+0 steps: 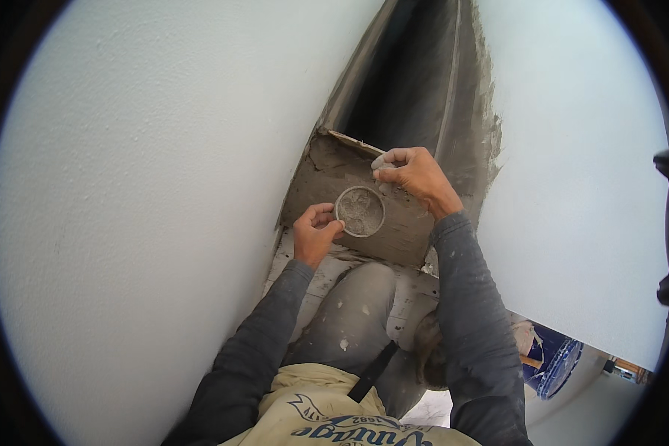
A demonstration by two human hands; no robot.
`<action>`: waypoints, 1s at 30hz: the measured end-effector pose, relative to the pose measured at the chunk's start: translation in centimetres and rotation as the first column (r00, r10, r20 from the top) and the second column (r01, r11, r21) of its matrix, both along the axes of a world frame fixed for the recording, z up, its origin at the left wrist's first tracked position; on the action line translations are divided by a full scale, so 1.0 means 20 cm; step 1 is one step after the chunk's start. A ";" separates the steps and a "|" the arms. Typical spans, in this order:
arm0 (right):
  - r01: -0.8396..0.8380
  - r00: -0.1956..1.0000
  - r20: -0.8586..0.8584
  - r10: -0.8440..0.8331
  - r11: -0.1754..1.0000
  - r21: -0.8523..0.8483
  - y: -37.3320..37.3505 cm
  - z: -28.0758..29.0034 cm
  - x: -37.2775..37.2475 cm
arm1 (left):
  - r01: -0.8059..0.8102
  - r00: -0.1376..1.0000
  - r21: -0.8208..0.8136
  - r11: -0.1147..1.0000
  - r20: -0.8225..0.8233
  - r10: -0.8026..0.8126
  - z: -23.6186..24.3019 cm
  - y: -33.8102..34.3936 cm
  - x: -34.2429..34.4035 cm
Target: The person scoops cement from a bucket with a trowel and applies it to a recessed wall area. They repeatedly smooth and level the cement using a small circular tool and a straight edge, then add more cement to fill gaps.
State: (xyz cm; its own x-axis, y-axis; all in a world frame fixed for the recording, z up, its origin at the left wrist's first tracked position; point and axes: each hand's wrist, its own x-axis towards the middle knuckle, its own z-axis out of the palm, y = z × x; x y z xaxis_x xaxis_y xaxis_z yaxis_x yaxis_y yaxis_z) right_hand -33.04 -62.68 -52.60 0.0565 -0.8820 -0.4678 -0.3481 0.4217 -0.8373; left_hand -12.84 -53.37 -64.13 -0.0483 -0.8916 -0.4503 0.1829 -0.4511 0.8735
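Step in hand, by the look of it: seating the round grey pipe end w/ mortar-smeared face (360,212) into the wet grey mortar patch (327,175) that fills the lower part of a narrow recess betw. two white textured walls (126,186). The ring sits roughly mid-patch, just below a thin board edge.

Left hand (314,232): fingers curled narrow, thumb and fingertips pinching the ring's left rim. Right hand (416,177): closed around a small pale lump, prob. mortar or a rag, can't tell which, pressed at the ring's upper right edge.

Next move prob. calls for holding the ring steady w/ the left while the right packs or smooths around the rim; light, even pressure, since the mortar looks soft and the ring could shift.

Surface & room: grey dust-coated trouser knee (357,312) braced on a paint-spattered white ledge (334,264) under the patch. Dark open cavity above. Blue round bucket (554,360) lower right, well apart. Sleeves dark grey, dusty.
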 end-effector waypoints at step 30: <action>-0.473 0.778 -0.570 0.263 0.843 -0.256 -0.45 -0.33 0.06 | 0.035 0.999 0.100 0.994 -0.035 -0.031 -0.04 0.13 0.17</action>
